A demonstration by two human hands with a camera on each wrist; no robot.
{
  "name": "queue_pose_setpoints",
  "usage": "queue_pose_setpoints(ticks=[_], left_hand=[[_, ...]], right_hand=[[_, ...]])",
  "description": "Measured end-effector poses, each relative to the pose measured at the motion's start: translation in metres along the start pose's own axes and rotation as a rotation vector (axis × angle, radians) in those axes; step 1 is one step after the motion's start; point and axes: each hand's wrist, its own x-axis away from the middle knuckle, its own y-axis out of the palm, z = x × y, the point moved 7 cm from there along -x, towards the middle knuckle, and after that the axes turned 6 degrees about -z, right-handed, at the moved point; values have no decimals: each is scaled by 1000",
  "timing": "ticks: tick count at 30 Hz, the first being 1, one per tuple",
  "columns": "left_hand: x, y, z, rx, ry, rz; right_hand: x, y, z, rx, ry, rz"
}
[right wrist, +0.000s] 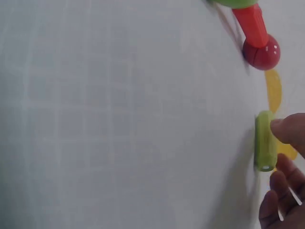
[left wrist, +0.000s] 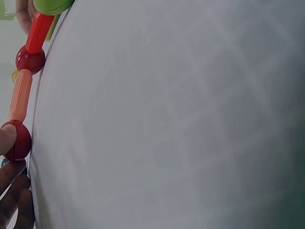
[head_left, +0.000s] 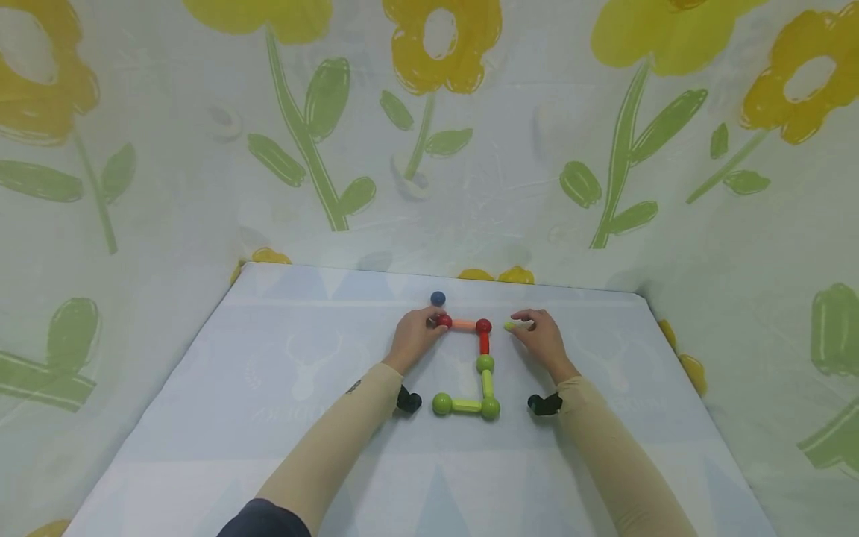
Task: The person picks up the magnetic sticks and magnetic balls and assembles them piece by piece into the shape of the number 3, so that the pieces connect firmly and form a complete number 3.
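Note:
My left hand (head_left: 409, 341) pinches a red ball (left wrist: 21, 141) between thumb and fingers. From that ball a salmon rod (head_left: 464, 325) runs right to a second red ball (head_left: 484, 326). A red rod (head_left: 485, 344) joins it to a green ball (head_left: 485, 363), and a yellow-green rod (head_left: 487, 384) leads down to another green ball (head_left: 491, 408). At the near side a further yellow-green rod (head_left: 466, 406) ends in a green ball (head_left: 442, 403). Right of this chain, my right hand (head_left: 542, 341) holds a loose yellow-green rod (right wrist: 265, 140), apart from the second red ball.
A dark blue ball (head_left: 438, 298) sits just beyond my left hand. The pale table (head_left: 268, 418) is backed by a flower-printed curtain (head_left: 510, 209) on several sides. Black wrist devices (head_left: 408, 400) hang under both wrists.

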Motion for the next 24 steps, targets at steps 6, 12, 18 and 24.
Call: queue_pose_setpoints(ticks=[6, 12, 18, 24], left_hand=[[0, -1, 0, 3, -6, -2], [-1, 0, -1, 4, -14, -10], [-1, 0, -1, 8, -20, -16], [1, -1, 0, 7, -4, -5]], right_hand=[[4, 2, 9, -28, 74, -26], [8, 0, 6, -16, 82, -35], [15, 0, 5, 16, 73, -65], [22, 1, 8, 32, 76, -93]])
